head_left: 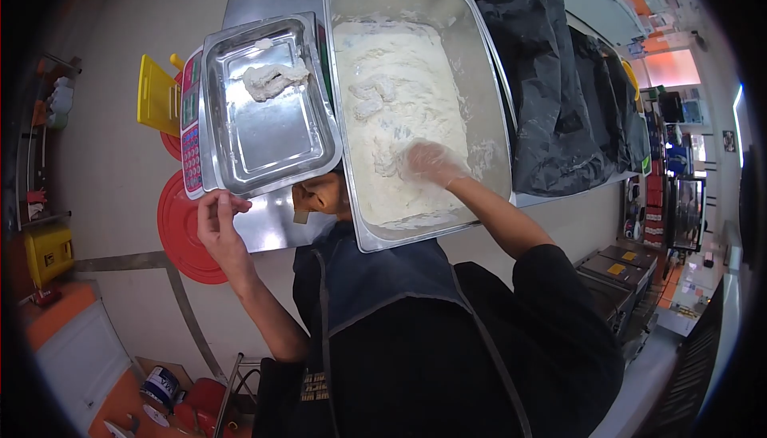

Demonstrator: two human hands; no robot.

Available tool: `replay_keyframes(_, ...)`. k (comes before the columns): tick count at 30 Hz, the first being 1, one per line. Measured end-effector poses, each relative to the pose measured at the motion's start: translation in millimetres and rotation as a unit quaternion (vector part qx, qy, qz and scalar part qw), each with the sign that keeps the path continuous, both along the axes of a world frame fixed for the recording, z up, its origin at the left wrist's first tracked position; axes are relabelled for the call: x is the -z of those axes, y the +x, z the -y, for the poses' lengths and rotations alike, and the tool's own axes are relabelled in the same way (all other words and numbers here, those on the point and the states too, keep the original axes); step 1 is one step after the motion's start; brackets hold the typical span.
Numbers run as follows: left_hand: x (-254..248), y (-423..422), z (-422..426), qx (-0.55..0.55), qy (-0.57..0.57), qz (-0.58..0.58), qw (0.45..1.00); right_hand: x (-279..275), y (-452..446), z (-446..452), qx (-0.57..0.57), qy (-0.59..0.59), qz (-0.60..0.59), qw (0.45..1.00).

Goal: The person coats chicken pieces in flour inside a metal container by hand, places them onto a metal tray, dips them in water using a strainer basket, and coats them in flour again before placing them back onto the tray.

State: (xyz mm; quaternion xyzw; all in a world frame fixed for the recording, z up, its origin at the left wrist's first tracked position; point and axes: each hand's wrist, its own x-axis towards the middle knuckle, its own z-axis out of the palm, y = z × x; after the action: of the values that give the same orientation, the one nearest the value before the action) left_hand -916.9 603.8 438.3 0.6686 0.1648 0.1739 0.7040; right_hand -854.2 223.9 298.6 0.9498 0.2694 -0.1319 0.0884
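Observation:
My right hand (431, 163), in a clear glove, is down in the white flour (399, 63) of a deep steel pan (489, 79). A floured piece (389, 163) lies beside its fingertips, and whether they grip it is unclear. Farther up in the flour rests another coated piece (368, 101). My bare left hand (222, 218) is at the near left corner of a shallow steel tray (268, 138), its fingers curled near the rim. Inside this tray are a coated piece (274, 81) and a small white lump (264, 43). The tray sits on a scale (191, 154) with pink keys.
Black plastic bags (551, 95) lie right of the deep pan. A yellow board (157, 96) stands left of the scale. Below it is a round red lid (188, 226). An orange-brown object (319, 194) is between the tray and the apron.

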Motion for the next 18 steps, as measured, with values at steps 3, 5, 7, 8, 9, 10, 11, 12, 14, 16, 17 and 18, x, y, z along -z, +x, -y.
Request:
replay_keyframes(3,-1.8,0.8,0.3,0.003,-0.001,0.007,1.000,13.8,-1.5,5.1,0.017,0.050,0.013,0.999)
replay_keyframes(5,-3.5,0.8,-0.3,0.002,0.001,0.014,1.000,9.2,8.0,9.7,-0.006,0.061,-0.005,0.998)
replay_keyframes(7,-5.0,1.7,0.3,0.005,0.001,0.018,1.000,-15.8,34.4,17.0,0.004,0.134,-0.125,0.983)
replay_keyframes(8,-6.0,2.9,1.0,0.009,0.002,0.019,1.000,-34.4,37.1,14.6,0.082,0.175,-0.146,0.970)
replay_keyframes(9,-6.8,4.5,2.2,0.014,0.002,0.021,1.000,-56.2,39.2,10.5,0.160,0.215,-0.165,0.949)
replay_keyframes(10,-7.3,6.1,3.1,0.020,0.003,0.021,1.000,-71.0,40.4,7.2,0.238,0.254,-0.182,0.920)
replay_keyframes(11,-7.4,8.0,4.0,0.025,0.003,0.022,0.999,-76.5,42.6,4.3,0.328,0.274,-0.195,0.883)
replay_keyframes(12,-7.4,9.6,5.5,0.030,0.004,0.022,0.999,-71.2,45.0,10.0,0.341,0.295,-0.169,0.876)
replay_keyframes(14,-7.3,12.2,9.2,0.041,0.015,0.016,0.999,-53.3,47.5,22.1,0.365,0.337,-0.117,0.860)
replay_keyframes(16,-8.1,13.3,12.0,0.050,0.015,0.016,0.999,-46.6,47.1,25.2,0.397,0.371,-0.109,0.832)
replay_keyframes(17,-8.4,13.0,14.2,0.052,0.009,0.018,0.998,-46.9,48.6,23.6,0.410,0.388,-0.106,0.818)
replay_keyframes(18,-9.1,13.1,16.0,0.055,0.003,0.020,0.998,-48.7,49.2,24.3,0.418,0.387,-0.124,0.812)
